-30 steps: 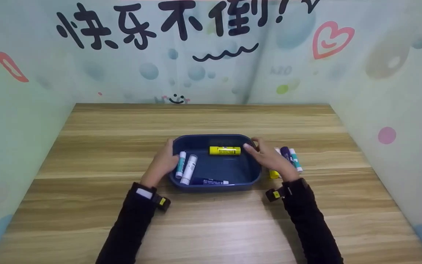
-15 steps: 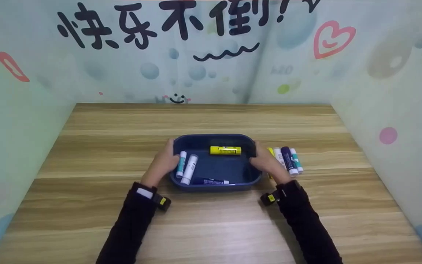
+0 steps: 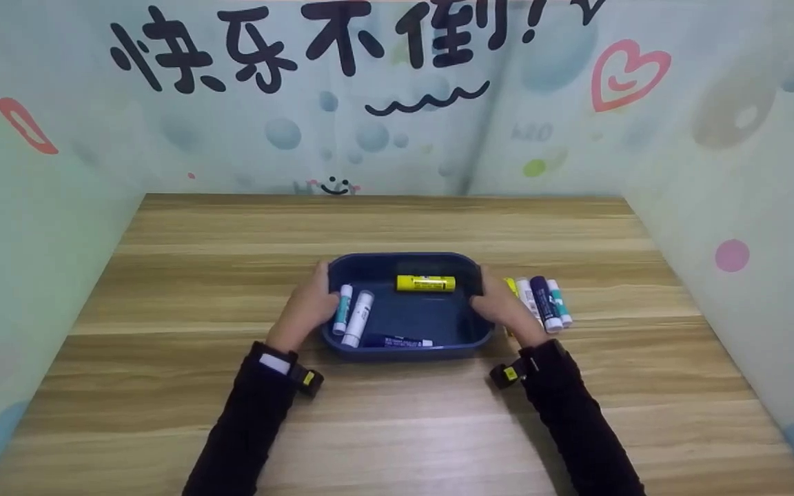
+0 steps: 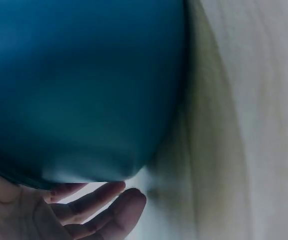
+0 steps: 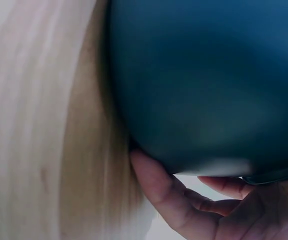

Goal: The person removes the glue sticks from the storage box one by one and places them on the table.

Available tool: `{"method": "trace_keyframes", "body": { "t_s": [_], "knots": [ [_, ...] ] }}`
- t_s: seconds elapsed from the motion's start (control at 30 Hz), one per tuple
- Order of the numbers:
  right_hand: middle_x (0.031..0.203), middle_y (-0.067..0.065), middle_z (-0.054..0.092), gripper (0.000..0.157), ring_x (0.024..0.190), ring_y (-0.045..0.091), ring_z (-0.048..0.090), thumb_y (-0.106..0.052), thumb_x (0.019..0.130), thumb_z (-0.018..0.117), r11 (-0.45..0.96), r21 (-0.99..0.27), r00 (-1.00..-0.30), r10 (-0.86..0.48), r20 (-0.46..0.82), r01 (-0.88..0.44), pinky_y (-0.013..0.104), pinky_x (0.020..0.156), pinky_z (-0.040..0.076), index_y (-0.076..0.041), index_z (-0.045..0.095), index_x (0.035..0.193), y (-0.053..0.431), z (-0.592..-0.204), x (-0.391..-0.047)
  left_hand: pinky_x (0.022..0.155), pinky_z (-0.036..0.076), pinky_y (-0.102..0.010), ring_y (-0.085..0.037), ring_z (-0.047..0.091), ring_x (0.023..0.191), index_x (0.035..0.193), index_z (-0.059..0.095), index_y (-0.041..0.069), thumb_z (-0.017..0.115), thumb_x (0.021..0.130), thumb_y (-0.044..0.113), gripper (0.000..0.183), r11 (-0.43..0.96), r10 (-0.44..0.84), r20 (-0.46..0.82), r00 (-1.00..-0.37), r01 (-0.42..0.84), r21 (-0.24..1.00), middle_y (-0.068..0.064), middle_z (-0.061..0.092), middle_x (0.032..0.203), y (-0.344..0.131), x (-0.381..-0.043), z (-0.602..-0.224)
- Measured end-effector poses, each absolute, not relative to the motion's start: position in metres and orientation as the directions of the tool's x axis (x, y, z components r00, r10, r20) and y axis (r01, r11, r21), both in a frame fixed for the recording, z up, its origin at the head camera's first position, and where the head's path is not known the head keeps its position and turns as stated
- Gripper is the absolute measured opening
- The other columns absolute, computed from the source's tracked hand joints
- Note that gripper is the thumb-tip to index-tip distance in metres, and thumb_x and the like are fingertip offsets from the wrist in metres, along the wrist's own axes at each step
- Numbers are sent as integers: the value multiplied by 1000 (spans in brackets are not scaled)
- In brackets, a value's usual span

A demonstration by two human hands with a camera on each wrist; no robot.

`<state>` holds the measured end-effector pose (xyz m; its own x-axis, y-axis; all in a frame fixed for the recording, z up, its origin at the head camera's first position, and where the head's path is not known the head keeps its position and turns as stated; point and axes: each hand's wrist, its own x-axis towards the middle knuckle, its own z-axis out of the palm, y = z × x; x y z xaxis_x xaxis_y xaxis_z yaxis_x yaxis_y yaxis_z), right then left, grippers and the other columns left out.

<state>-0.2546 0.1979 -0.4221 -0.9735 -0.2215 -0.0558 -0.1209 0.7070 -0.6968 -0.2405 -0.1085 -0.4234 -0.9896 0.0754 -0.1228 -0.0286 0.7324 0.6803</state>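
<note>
Between left hand (image 3: pixel 309 301) and right hand (image 3: pixel 500 303), blue basin (image 3: pixel 431 318), long axis sideways, ends pinched

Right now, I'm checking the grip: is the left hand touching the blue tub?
Touching. The head view shows the left hand gripping the blue tub at its left end, thumb over the rim.

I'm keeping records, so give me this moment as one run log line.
left hand: holds tray; right hand: holds tray; inside: four tubes; beside right hand: four tubes visible

wood-grain table (image 3: pixel 397 434) | pale printed walls (image 3: pixel 231 148) | black Chinese lettering (image 3: pixel 347 52)
</note>
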Motion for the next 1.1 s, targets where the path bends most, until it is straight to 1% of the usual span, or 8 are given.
{"method": "trace_keyframes", "body": {
  "t_s": [0.17,0.3,0.5,0.57,0.7,0.83,0.93,1.1],
  "knots": [
    [119,31,52,53,105,36,49,5,72,45,693,-709,-978,-207,-25,-129,50,94,43,12,39,125,198,-422,-252,101,39,-51,-41,38,127,141,26,0,51,87,6,60,773,68,0,-998,53,632,-27,34,140,-105,-238,-419],
    [121,30,52,53,107,36,48,4,74,45,689,-713,-979,-204,-21,-128,50,95,42,11,39,126,198,-422,-251,99,40,-51,-41,36,126,144,23,4,54,89,12,64,804,48,74,-996,82,588,-24,31,140,-101,-234,-413],
    [121,30,51,53,109,37,48,4,74,46,688,-716,-981,-194,-24,-118,51,97,41,11,39,126,198,-423,-252,103,36,-54,-41,28,131,143,31,8,65,84,27,71,896,126,221,-967,207,392,-23,28,145,-92,-221,-405],
    [120,30,52,52,108,37,49,3,74,46,686,-719,-982,-186,-29,-109,51,96,42,11,40,125,197,-424,-251,103,36,-54,-41,29,130,142,35,9,69,81,31,73,908,172,246,-954,250,336,-22,32,143,-88,-216,-402],
    [120,30,52,51,107,37,49,3,75,46,679,-726,-982,-188,-29,-109,51,96,42,11,40,125,197,-424,-252,95,43,-49,-38,42,118,138,42,9,74,76,35,75,907,268,236,-934,327,266,-22,45,130,-80,-206,-397],
    [123,31,50,54,110,37,48,3,75,46,685,-720,-981,-192,-28,-114,51,98,40,11,38,128,198,-424,-252,86,47,-45,-34,50,106,131,49,6,75,75,34,68,905,332,179,-926,366,218,-19,54,117,-71,-200,-396],
    [125,31,50,56,111,38,48,3,75,46,692,-714,-981,-190,-32,-110,51,99,40,11,37,130,198,-424,-252,86,49,-45,-34,52,104,125,53,5,75,76,29,59,907,338,117,-934,356,226,-20,55,116,-66,-196,-400],
    [124,33,50,55,111,40,48,4,74,46,706,-698,-981,-190,-26,-118,52,99,39,12,38,128,197,-423,-252,67,55,-41,-32,60,87,109,57,1,72,76,13,38,914,313,139,-939,338,225,-22,56,104,-62,-195,-410]
  ]
}}
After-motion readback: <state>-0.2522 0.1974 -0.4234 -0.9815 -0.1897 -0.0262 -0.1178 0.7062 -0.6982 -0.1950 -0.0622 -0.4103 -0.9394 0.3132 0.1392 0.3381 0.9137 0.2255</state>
